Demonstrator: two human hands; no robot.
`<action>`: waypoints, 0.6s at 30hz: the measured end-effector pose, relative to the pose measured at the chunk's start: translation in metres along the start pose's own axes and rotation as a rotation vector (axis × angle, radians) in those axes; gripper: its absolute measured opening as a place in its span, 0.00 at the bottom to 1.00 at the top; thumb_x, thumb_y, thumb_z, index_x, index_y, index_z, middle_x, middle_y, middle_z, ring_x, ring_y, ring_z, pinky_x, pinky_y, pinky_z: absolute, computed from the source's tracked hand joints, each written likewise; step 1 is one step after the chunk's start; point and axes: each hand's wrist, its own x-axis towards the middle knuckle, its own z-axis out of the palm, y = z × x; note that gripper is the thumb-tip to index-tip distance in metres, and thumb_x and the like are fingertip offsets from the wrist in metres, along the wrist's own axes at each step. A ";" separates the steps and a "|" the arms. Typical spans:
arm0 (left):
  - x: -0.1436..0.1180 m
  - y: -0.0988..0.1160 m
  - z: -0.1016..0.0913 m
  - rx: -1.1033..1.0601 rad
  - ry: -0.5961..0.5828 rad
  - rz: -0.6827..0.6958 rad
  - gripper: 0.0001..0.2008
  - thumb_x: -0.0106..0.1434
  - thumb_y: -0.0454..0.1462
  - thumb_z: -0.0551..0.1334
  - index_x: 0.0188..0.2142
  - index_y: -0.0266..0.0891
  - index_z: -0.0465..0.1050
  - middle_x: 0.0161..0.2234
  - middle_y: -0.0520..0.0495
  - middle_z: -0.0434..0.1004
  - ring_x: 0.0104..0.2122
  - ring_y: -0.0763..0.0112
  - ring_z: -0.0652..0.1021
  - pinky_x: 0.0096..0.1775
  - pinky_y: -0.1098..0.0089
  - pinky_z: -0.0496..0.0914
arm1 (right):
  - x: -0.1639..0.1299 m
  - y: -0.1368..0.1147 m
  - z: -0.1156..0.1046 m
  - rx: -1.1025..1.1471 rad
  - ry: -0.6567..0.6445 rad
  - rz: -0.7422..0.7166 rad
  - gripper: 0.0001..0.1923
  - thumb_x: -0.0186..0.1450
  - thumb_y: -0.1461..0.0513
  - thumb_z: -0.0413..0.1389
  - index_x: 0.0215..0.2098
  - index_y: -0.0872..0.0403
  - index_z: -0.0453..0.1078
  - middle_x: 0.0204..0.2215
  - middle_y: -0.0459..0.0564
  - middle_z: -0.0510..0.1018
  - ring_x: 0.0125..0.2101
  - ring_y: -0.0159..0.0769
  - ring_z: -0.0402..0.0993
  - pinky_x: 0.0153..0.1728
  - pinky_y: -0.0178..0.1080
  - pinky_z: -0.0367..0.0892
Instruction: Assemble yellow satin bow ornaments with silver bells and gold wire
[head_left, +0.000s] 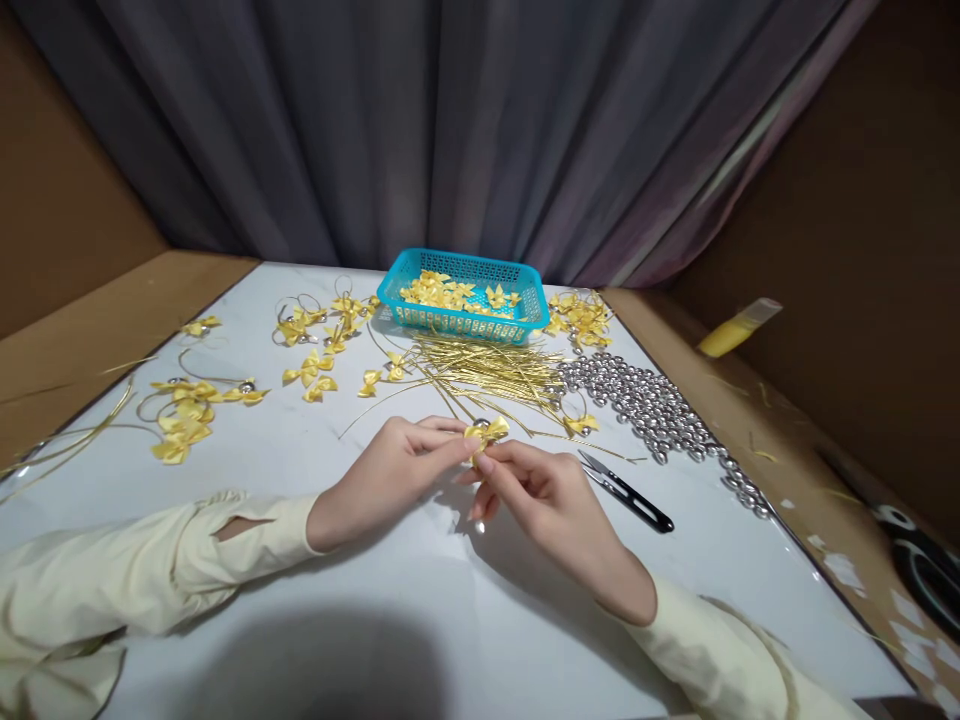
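A yellow ribbon bow [491, 430] with a small silver bell at its top is pinched between my two hands above the white tabletop. My left hand [405, 462] grips its left side with thumb and fingers. From the right, my right hand [551, 490] holds the bow's lower part between thumb and index finger, its other fingers curled below. Just beyond lies a pile of gold cords [487, 365]. Black thread snips [630, 492] rest right of my right hand. Between the fingers, the bow's underside is hidden.
A blue basket [465, 325] of yellow bows stands at the back. Silver bells [652, 400] spread along the right. Finished-looking bows with cord loops [187, 415] lie left. Black-handled scissors [926, 570], paper scraps and a yellow tube [731, 335] are at the right.
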 end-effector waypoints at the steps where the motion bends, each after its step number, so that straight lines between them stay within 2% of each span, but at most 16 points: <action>1: 0.000 -0.001 0.001 0.007 -0.004 0.002 0.18 0.62 0.38 0.56 0.17 0.38 0.71 0.27 0.48 0.74 0.36 0.67 0.72 0.40 0.67 0.64 | 0.001 0.000 0.000 0.008 0.000 0.004 0.12 0.64 0.61 0.49 0.29 0.59 0.71 0.17 0.47 0.76 0.19 0.28 0.72 0.24 0.30 0.65; 7: -0.001 -0.005 0.002 0.031 -0.033 0.005 0.17 0.63 0.39 0.56 0.20 0.39 0.75 0.23 0.50 0.74 0.40 0.66 0.73 0.43 0.67 0.64 | 0.002 0.001 0.000 0.058 -0.026 0.060 0.13 0.65 0.61 0.48 0.29 0.58 0.71 0.17 0.48 0.76 0.19 0.28 0.72 0.25 0.31 0.66; 11: -0.002 -0.006 0.001 0.064 0.005 -0.016 0.14 0.61 0.38 0.58 0.21 0.40 0.77 0.27 0.50 0.79 0.42 0.66 0.74 0.43 0.68 0.65 | 0.002 0.002 0.001 0.067 -0.049 0.093 0.14 0.65 0.60 0.48 0.31 0.59 0.71 0.18 0.49 0.77 0.20 0.29 0.72 0.26 0.33 0.67; 14: -0.001 -0.006 0.000 0.141 0.038 0.025 0.12 0.60 0.37 0.59 0.23 0.41 0.78 0.27 0.50 0.80 0.46 0.63 0.73 0.45 0.66 0.65 | 0.003 0.001 0.002 0.066 -0.071 0.107 0.14 0.65 0.61 0.47 0.33 0.60 0.72 0.18 0.49 0.77 0.20 0.29 0.72 0.26 0.32 0.68; 18: 0.001 -0.007 -0.001 0.260 0.100 0.128 0.11 0.59 0.36 0.59 0.24 0.42 0.79 0.30 0.49 0.81 0.46 0.60 0.73 0.47 0.59 0.63 | 0.002 -0.002 -0.001 0.020 -0.097 0.074 0.13 0.65 0.61 0.48 0.37 0.58 0.73 0.19 0.47 0.77 0.20 0.29 0.73 0.25 0.31 0.68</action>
